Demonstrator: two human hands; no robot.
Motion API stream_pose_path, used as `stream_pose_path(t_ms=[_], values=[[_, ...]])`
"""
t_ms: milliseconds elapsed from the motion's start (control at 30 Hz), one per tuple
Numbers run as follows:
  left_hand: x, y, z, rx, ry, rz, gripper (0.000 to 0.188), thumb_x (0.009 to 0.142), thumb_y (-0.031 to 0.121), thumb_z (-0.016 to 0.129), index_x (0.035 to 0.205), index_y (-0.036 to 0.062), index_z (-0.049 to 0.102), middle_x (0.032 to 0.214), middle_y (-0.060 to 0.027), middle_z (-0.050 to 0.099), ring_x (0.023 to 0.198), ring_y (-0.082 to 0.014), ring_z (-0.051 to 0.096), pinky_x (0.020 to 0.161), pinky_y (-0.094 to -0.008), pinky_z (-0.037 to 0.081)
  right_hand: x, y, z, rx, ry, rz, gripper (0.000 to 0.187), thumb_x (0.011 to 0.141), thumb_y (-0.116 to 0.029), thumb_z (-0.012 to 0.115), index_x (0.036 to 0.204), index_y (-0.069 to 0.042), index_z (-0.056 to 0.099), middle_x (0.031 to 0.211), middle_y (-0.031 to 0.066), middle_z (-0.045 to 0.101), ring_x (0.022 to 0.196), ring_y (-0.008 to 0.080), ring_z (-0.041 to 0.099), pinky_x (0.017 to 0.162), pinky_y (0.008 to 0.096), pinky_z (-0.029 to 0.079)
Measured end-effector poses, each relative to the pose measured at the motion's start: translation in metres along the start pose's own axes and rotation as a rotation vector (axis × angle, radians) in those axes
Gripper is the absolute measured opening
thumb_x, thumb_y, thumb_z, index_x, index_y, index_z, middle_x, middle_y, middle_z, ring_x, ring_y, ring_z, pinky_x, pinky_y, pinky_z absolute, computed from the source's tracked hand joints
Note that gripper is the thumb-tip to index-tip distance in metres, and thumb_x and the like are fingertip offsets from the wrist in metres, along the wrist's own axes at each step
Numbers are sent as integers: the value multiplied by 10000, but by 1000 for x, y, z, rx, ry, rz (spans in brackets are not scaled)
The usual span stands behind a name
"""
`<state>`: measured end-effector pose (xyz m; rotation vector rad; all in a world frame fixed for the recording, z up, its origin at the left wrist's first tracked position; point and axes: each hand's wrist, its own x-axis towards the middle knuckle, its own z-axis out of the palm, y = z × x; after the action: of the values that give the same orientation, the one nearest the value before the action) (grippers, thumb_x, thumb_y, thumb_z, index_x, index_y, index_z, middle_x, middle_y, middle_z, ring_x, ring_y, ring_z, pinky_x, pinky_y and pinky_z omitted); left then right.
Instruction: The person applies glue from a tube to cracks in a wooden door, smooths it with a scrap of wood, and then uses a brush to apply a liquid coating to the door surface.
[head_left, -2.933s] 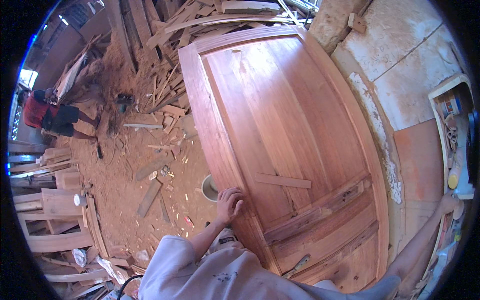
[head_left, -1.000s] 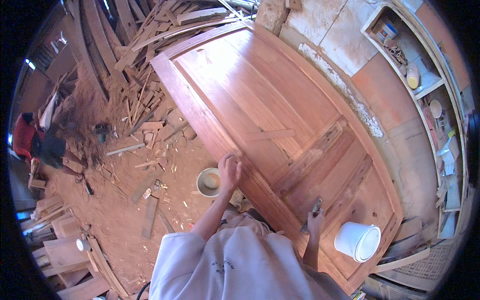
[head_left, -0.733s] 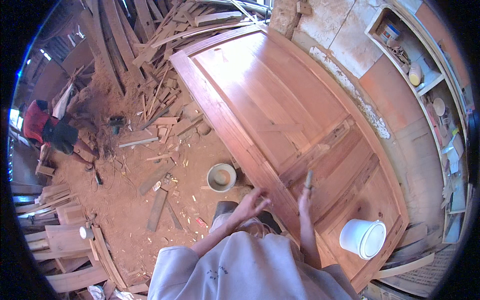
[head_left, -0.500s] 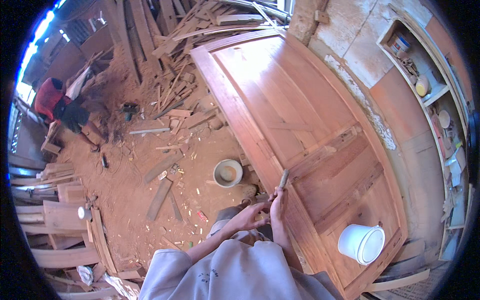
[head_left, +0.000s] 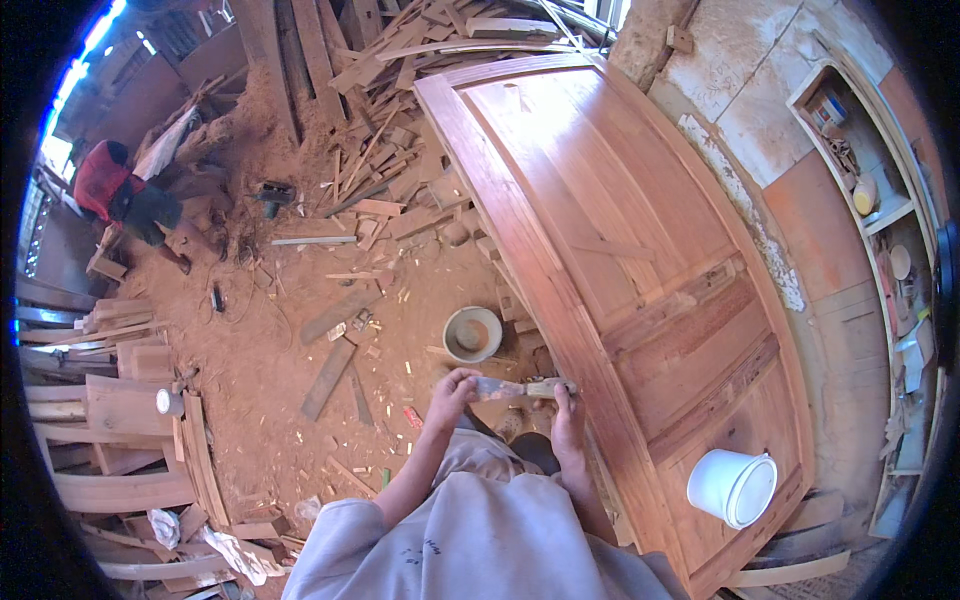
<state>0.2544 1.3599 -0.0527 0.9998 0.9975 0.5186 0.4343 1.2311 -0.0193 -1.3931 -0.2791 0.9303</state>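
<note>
I look down on a large reddish wooden door (head_left: 640,250) lying flat at the right. My left hand (head_left: 449,397) and my right hand (head_left: 568,412) each grip one end of a narrow flat tool, a brush or scraper (head_left: 512,387), held level in front of my chest beside the door's near edge. A small round bowl (head_left: 472,333) stands on the dirt floor just beyond my hands. A white bucket (head_left: 732,487) rests on the lower end of the door, to the right of my right arm.
Offcuts and planks (head_left: 372,150) lie heaped on the sawdust floor behind the bowl. Stacked timber (head_left: 120,400) lines the left side. A person in red (head_left: 115,185) crouches at the far left. Wall shelves (head_left: 880,190) with small items are at the right.
My left hand left the door's edge and came to the tool. My right hand brought the tool from over the door to the front of my chest; both hands now hold it.
</note>
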Motion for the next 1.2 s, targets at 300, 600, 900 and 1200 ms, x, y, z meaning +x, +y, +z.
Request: stream_pose_path(t_ms=[300, 600, 900, 1200], values=[[92, 32, -141, 52, 261, 52, 213, 936, 96, 591, 1123, -6, 604, 903, -32, 655, 786, -70, 593, 703, -225, 476, 61, -2, 134, -583, -424, -66, 317, 868, -227, 678, 1106, -28, 609, 925, 106, 654, 870, 224, 648, 794, 359, 516], [205, 168, -320, 181, 69, -48, 363, 907, 94, 637, 1242, 24, 513, 774, -27, 651, 718, -65, 595, 681, -217, 470, 145, 32, 375, -1143, -816, 73, 349, 867, -273, 631, 1072, -19, 508, 995, 232, 622, 937, 414, 611, 807, 495, 484], [294, 273, -379, 43, 111, 229, 402, 942, 111, 579, 1316, 19, 465, 1265, -73, 538, 1141, -149, 505, 1018, -298, 384, 244, 7, 424, -1131, -469, -162, 299, 804, -176, 635, 1016, 7, 528, 960, 242, 604, 956, 415, 589, 820, 472, 475], [361, 182, -362, 154, -32, -52, 360, 942, 149, 613, 1270, 31, 525, 1179, -50, 573, 1072, -145, 535, 943, -286, 431, 262, -44, 346, -948, 188, 201, 415, 796, -180, 584, 1187, -44, 559, 993, 269, 649, 971, 437, 623, 863, 459, 492]])
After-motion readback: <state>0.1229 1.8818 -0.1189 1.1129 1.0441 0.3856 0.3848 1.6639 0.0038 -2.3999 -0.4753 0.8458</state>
